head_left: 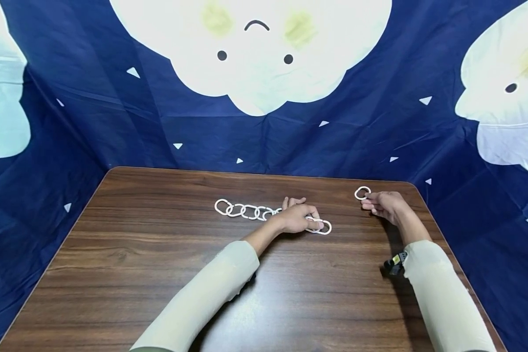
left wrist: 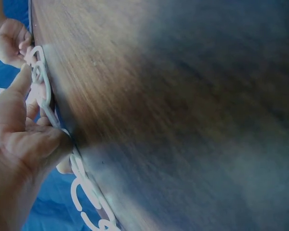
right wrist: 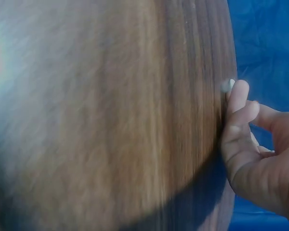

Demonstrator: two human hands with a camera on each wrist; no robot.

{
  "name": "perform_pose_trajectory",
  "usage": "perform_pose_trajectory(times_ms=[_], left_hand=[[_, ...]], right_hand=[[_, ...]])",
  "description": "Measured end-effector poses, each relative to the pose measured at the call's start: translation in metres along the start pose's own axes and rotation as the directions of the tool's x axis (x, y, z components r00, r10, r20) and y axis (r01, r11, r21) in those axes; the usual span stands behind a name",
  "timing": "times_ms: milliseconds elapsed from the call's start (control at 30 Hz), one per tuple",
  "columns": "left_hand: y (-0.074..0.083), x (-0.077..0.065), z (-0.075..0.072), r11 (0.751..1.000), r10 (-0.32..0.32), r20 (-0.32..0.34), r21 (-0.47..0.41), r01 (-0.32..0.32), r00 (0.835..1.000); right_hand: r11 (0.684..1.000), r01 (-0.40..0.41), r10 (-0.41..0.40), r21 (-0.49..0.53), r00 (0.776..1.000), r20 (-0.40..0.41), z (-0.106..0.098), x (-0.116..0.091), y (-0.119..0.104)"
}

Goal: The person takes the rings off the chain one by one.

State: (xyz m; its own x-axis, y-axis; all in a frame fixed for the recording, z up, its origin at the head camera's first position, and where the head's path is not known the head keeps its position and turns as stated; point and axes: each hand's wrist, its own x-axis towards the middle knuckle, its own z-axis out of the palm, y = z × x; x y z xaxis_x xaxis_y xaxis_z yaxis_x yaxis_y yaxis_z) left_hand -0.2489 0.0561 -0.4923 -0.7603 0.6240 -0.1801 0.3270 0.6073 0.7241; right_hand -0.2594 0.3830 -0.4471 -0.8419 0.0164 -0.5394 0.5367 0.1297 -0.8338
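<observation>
A chain of white plastic links (head_left: 257,212) lies across the far half of the table, several links stretching left of my left hand (head_left: 294,218). That hand rests over the chain and pinches a link near its right end between thumb and fingers, its palm hiding the middle links. In the left wrist view, the chain (left wrist: 47,89) runs past the thumb. At the far right, my right hand (head_left: 389,204) pinches a single white link (head_left: 356,192) by its near edge. Only a small pale bit of that link (right wrist: 230,84) shows beyond the fingertips in the right wrist view.
The brown wood-grain table (head_left: 127,254) has rounded far corners. A dark blue cloth (head_left: 264,142) with white clouds hangs close behind its far edge and along both sides. A small black device (head_left: 394,264) sits at the right cuff.
</observation>
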Motion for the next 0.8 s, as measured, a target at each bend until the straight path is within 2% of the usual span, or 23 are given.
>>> perform_pose_trajectory(times_ms=[133, 300, 567, 800], left_hand=[[-0.004, 0.006, 0.002, 1.000, 0.001, 0.004, -0.002, -0.001, 1.000], [-0.004, 0.007, 0.003, 1.000, -0.003, 0.006, 0.003, 0.003, 1.000], [0.001, 0.000, -0.001, 0.999, -0.018, -0.012, -0.030, 0.018, 1.000], [0.009, -0.008, -0.003, 0.999, -0.022, -0.035, -0.042, 0.020, 0.999]], right_hand=[[0.986, -0.044, 0.042, 0.159, 0.999, 0.019, -0.001, 0.008, -0.004], [0.969, -0.101, 0.098, 0.227, 0.995, 0.025, -0.001, 0.012, -0.007], [0.953, -0.198, 0.191, 0.231, 0.980, 0.050, -0.003, 0.016, -0.014], [0.957, -0.226, 0.215, 0.184, 0.973, 0.079, -0.004, 0.016, -0.018]])
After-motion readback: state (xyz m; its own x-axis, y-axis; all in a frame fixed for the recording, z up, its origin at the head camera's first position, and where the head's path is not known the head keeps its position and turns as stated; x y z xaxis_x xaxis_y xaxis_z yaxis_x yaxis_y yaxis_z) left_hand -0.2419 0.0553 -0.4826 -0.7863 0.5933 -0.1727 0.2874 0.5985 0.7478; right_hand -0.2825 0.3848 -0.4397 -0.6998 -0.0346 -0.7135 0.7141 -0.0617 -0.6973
